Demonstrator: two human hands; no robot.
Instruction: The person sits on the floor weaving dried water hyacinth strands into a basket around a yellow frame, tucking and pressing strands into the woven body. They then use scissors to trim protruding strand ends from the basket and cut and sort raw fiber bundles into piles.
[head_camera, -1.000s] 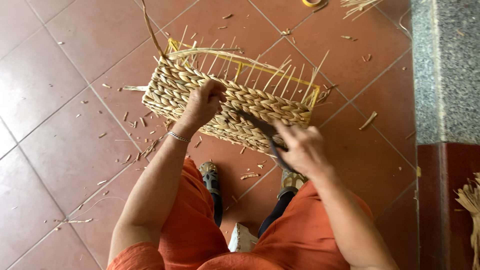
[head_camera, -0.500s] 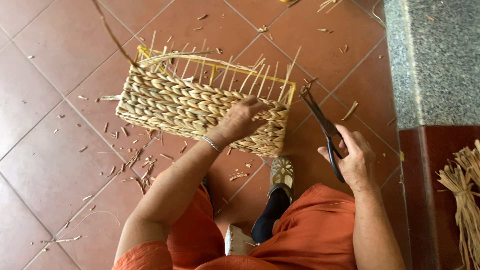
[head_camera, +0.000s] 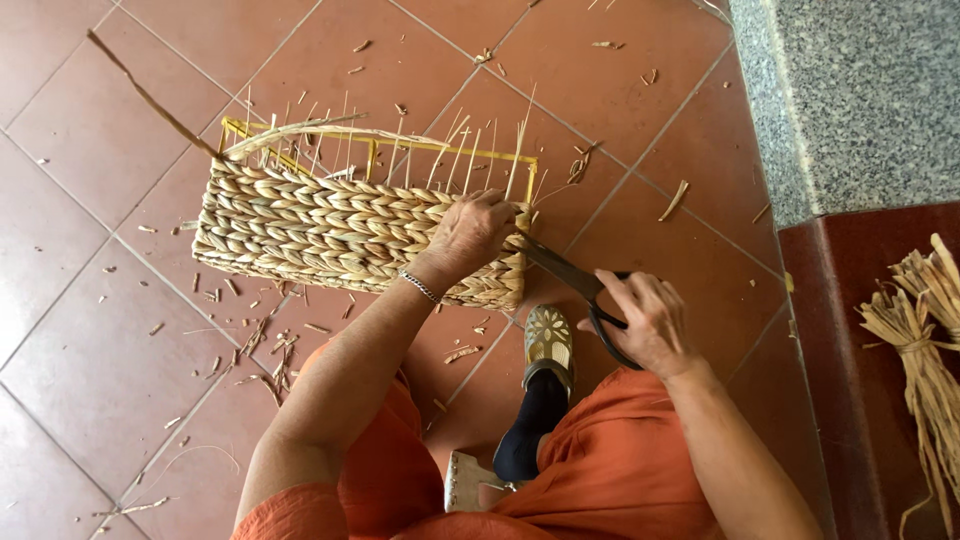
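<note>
Apparently one pair of scissors (head_camera: 580, 285) meets one woven basket (head_camera: 350, 225).

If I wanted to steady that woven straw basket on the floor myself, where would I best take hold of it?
Probably at the top rim of the rectangular woven straw basket, near a corner, coming from above on the long woven side. The left hand grips there now. The rim is firm, the wall flat, and loose stalks poke up along the far edge.
</note>
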